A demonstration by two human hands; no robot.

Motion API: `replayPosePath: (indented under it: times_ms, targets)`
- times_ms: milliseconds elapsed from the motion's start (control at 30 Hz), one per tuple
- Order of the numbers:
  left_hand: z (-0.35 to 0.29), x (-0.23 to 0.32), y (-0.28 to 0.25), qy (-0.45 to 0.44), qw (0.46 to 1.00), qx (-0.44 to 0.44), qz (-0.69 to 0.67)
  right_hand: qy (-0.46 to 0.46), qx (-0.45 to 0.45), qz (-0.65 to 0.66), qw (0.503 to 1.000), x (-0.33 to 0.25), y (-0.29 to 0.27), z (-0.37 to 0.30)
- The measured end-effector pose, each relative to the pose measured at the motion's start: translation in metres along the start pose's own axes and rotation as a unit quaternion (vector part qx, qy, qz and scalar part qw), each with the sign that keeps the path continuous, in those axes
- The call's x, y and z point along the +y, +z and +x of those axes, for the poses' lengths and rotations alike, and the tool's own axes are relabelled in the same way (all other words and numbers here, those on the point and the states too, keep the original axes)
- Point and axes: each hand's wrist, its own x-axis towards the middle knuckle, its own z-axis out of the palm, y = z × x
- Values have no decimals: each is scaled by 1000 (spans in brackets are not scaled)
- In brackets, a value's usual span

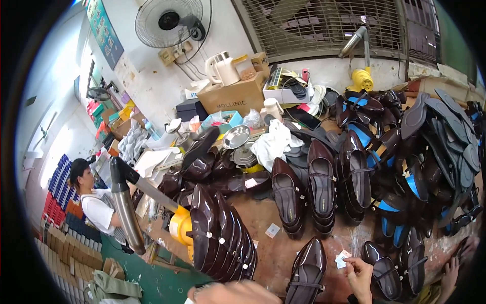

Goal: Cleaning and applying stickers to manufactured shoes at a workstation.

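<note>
My right hand (359,279), at the lower middle right, pinches a small white and light-blue paper label (341,260) between thumb and fingertips, just above the table. To its left lies a shiny dark-brown pointed flat shoe (308,268) with a thin strap, toe pointing away. My left hand (230,293) is at the bottom edge, left of that shoe and below a stack of nested brown shoes (215,233). Motion smears it and its fingers do not show clearly. Two more strapped shoes (385,271) lie right of my right hand.
Nested shoes (321,187) stand in rows mid-table. Dark insoles (450,131) and shoes with blue linings pile up at right. A yellow-based metal pipe (181,225) rises at left. Another person's hand (449,276) is at far right; a person (96,205) is at left.
</note>
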Motion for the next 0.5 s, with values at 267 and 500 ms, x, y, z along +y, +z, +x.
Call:
replayPosePath:
  times_ms: [267, 500]
  targets:
    - [-18, -37, 29, 133, 985, 78, -72, -30, -45, -231, 972, -34, 16, -13]
    - [-22, -41, 2, 131, 982, 84, -107, -26, -75, -270, 960, -29, 31, -8]
